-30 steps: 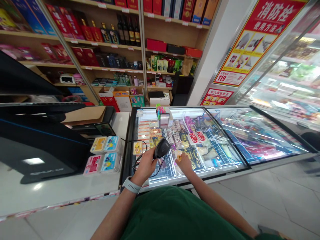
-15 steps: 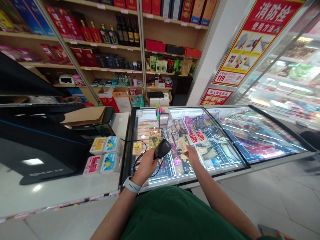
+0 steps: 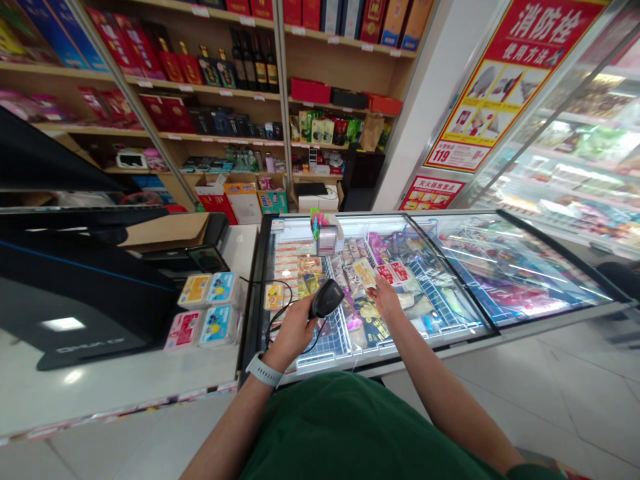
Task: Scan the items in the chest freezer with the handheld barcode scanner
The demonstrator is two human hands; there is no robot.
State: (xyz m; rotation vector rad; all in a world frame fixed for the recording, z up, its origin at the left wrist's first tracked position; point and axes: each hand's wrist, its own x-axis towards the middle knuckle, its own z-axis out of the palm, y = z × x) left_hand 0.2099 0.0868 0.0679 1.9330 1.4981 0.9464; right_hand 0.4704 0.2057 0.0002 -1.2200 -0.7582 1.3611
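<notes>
- Freezer [image 3: 450,313], lower centre of frame: you stand at its glass lid, mid-scan by the look of it.
- Left hand [image 3: 293,330] clamped on the scanner [image 3: 326,298], head tipped right.
- Right hand [image 3: 386,298] pinches a packet [image 3: 364,272] just right of it: small, flat, pale yellow.
- Next, likely: square the packet's barcode to the scanner.

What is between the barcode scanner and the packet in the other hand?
In the head view, nothing solid: the barcode scanner in the left hand faces the pale packet in the right hand, with freezer goods below.
</notes>
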